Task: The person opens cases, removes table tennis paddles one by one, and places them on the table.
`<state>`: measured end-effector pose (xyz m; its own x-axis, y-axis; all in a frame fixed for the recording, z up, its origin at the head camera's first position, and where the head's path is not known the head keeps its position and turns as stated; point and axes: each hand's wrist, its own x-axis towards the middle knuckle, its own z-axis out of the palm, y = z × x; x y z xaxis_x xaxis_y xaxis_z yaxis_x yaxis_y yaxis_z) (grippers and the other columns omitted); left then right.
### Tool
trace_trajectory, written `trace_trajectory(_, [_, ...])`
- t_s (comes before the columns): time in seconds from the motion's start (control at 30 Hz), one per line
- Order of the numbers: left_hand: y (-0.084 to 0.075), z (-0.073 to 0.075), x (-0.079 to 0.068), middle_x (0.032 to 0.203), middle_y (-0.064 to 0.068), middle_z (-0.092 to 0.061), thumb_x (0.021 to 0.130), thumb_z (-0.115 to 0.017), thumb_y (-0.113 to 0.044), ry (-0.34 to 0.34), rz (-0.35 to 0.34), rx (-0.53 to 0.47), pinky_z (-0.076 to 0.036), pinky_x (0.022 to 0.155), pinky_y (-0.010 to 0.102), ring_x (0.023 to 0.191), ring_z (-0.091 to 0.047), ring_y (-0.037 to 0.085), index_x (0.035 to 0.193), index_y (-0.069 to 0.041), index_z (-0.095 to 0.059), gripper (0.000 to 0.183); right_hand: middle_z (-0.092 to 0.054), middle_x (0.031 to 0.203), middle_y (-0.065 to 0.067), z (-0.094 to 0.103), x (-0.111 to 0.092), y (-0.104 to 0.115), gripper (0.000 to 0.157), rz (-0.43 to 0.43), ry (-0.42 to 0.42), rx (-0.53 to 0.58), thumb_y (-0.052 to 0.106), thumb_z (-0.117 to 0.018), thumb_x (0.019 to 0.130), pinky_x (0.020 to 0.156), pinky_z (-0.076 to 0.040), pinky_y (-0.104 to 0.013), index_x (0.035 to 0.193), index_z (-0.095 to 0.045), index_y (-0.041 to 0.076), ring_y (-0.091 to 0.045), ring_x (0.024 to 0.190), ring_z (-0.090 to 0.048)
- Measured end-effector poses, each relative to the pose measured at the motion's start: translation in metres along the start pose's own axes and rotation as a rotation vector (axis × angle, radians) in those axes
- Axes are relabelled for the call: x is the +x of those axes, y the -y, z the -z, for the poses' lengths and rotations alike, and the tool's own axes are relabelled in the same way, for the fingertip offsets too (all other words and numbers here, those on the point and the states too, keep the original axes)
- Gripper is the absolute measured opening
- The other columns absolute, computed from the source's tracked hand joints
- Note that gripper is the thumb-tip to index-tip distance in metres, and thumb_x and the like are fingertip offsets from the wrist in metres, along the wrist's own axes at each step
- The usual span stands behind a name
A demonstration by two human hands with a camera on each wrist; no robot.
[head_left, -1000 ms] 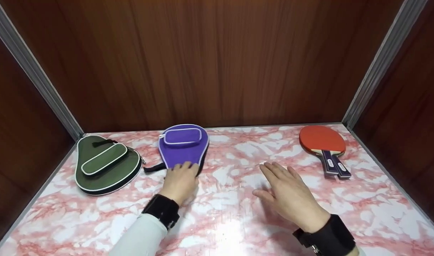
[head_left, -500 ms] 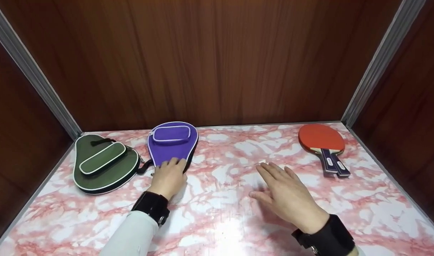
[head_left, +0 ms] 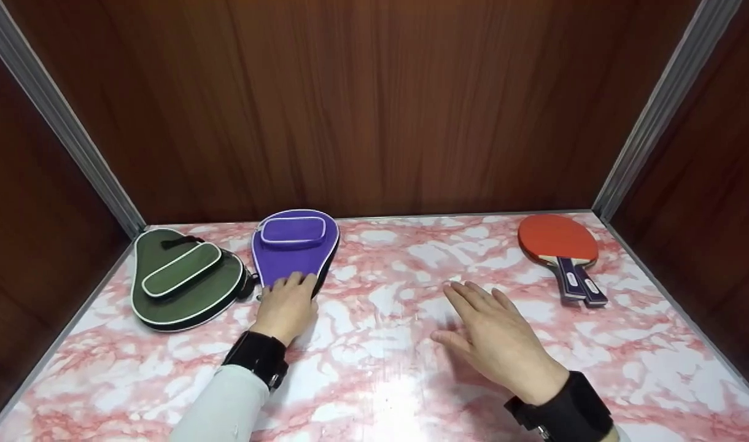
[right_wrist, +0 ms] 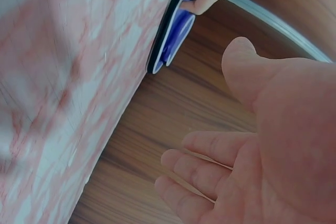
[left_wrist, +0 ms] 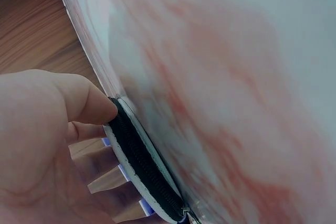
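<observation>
A purple table tennis paddle case (head_left: 291, 256) with white piping lies flat on the table, a small zipped pocket near its wide far end. My left hand (head_left: 287, 312) grips its narrow near end. In the left wrist view the thumb presses the black zippered edge (left_wrist: 142, 156), with the other fingers over the top side. To the left is an olive-green paddle case (head_left: 159, 312), its rim close to the purple one. My right hand (head_left: 497, 337) is held over the table at the right, fingers straight and thumb apart, holding nothing.
Two table tennis paddles (head_left: 558, 238), the upper one red, lie overlapped at the back right with handles toward me. Brown wood-grain panels (head_left: 374, 110) with grey metal corner strips enclose the pink-and-white marbled table (head_left: 374, 380) at the back and both sides.
My left hand has slid the purple case leftward, nearer the green case, most of it in the first half second. The right hand stays nearly where it was.
</observation>
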<state>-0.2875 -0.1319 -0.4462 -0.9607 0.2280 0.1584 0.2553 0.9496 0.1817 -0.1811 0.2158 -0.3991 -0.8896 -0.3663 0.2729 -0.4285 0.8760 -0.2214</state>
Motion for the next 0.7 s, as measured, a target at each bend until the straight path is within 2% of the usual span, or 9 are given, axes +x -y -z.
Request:
trace_trajectory(0.2, [0.000, 0.000, 0.001, 0.145, 0.026, -0.062, 0.105, -0.066, -0.016, 0.010, 0.001, -0.008, -0.043, 0.110, 0.075, 0.132, -0.058, 0.056, 0.144, 0.000, -0.061, 0.043, -0.053, 0.163, -0.023, -0.002, 0.000, 0.000, 0.080, 0.003, -0.004, 0.007, 0.049, -0.075, 0.104, 0.124, -0.031, -0.069, 0.163, -0.051, 0.001, -0.044, 0.154, -0.046])
trace_trajectory(0.37, [0.006, 0.001, 0.000, 0.150, 0.030, -0.059, 0.112, -0.058, -0.027, -0.014, 0.013, -0.052, -0.036, 0.117, 0.074, 0.139, -0.055, 0.055, 0.150, 0.003, -0.059, 0.048, -0.048, 0.167, -0.022, -0.008, 0.003, 0.000, 0.082, 0.017, 0.013, 0.046, 0.050, -0.073, 0.105, 0.127, -0.027, -0.068, 0.166, -0.048, 0.002, -0.043, 0.158, -0.041])
trace_trajectory(0.53, [0.019, 0.007, -0.003, 0.155, 0.034, -0.054, 0.116, -0.057, -0.032, -0.129, -0.014, -0.064, -0.031, 0.124, 0.068, 0.146, -0.050, 0.053, 0.155, 0.009, -0.053, 0.057, -0.036, 0.174, -0.021, -0.022, 0.006, 0.001, 0.086, 0.047, 0.043, 0.048, 0.054, -0.068, 0.106, 0.130, -0.020, -0.066, 0.170, -0.040, 0.004, -0.043, 0.162, -0.031])
trace_trajectory(0.63, [0.031, 0.013, -0.006, 0.151, 0.037, -0.056, 0.114, -0.061, -0.029, -0.219, -0.031, -0.048, -0.035, 0.122, 0.068, 0.142, -0.052, 0.055, 0.152, 0.013, -0.054, 0.056, -0.035, 0.175, -0.020, -0.030, 0.005, 0.005, 0.086, 0.096, 0.071, 0.042, 0.056, -0.065, 0.107, 0.129, -0.020, -0.067, 0.170, -0.039, 0.004, -0.043, 0.162, -0.030])
trace_trajectory(0.7, [0.041, 0.017, -0.007, 0.146, 0.037, -0.059, 0.113, -0.063, -0.028, -0.274, -0.017, -0.030, -0.038, 0.119, 0.069, 0.138, -0.054, 0.056, 0.149, 0.013, -0.056, 0.055, -0.037, 0.175, -0.019, -0.033, 0.004, 0.008, 0.086, 0.131, 0.079, 0.051, 0.058, -0.063, 0.107, 0.129, -0.022, -0.067, 0.170, -0.041, 0.004, -0.041, 0.163, -0.031])
